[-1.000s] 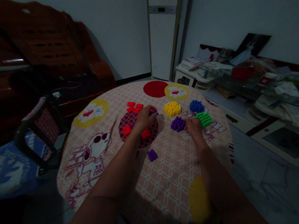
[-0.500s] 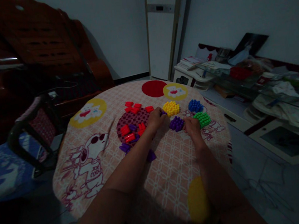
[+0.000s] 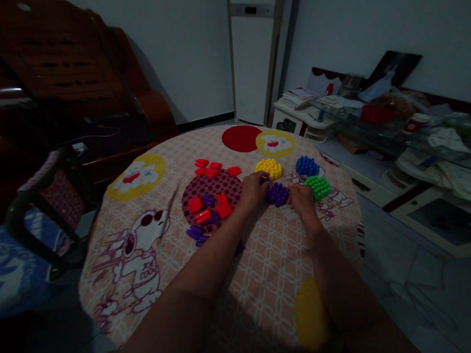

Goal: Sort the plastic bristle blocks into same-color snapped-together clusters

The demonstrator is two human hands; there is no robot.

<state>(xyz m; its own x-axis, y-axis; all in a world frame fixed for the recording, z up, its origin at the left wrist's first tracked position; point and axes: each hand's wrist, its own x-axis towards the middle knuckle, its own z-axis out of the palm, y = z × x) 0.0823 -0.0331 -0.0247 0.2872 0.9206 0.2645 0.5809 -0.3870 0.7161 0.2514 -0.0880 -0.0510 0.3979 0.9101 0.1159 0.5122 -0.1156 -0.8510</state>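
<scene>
My left hand (image 3: 254, 190) is closed on a small purple plastic block (image 3: 265, 179), mostly covered by its fingers, at the left side of a knobbly purple block cluster (image 3: 278, 194). At that cluster's right edge, my right hand (image 3: 302, 198) grips it with bent fingers. A green block cluster (image 3: 318, 187) lies just right of the right hand. Behind are a yellow block cluster (image 3: 268, 169) and a blue block cluster (image 3: 307, 165). Loose red blocks (image 3: 195, 205) and purple blocks (image 3: 195, 233) are scattered to the left, some partly behind my left forearm.
A patterned cloth covers the round table (image 3: 269, 286). To the left stand a chair (image 3: 47, 209) and a wooden bench (image 3: 57, 66). A cluttered glass-topped cabinet (image 3: 411, 190) runs along the right wall. A tall white appliance (image 3: 253, 61) is at the back.
My left hand has moved right from beside the red blocks to the purple cluster, carrying the purple block. A red block now lies where that hand was. My right hand stays at the cluster.
</scene>
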